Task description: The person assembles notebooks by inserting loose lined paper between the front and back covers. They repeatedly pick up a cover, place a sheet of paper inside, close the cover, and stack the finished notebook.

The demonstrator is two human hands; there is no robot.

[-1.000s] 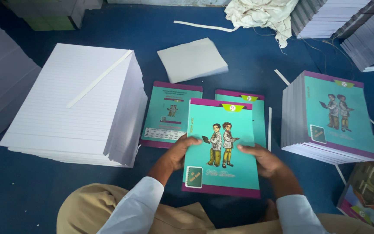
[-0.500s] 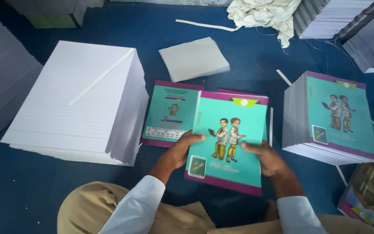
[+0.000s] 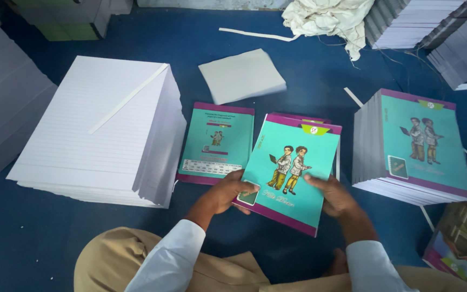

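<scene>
Both hands hold one teal notebook (image 3: 290, 162) with a purple edge and two drawn figures on its cover, lifted and tilted over the blue floor. My left hand (image 3: 228, 192) grips its lower left edge. My right hand (image 3: 333, 194) grips its lower right side. Under it lies another teal cover (image 3: 298, 118), mostly hidden. To the left lies an open teal cover (image 3: 217, 143), back side up. A stack of finished teal notebooks (image 3: 414, 146) stands to the right.
A tall stack of white ruled paper (image 3: 104, 130) with a loose paper strip stands at the left. A smaller white paper bundle (image 3: 241, 75) lies farther back. Crumpled cloth (image 3: 328, 19) and more paper stacks (image 3: 422, 21) sit at the top right. Colourful packs (image 3: 460, 243) lie at the lower right.
The notebook has been lifted off the floor and tilted to the right, with both hands still on its lower edge. The cover beneath it is more hidden.
</scene>
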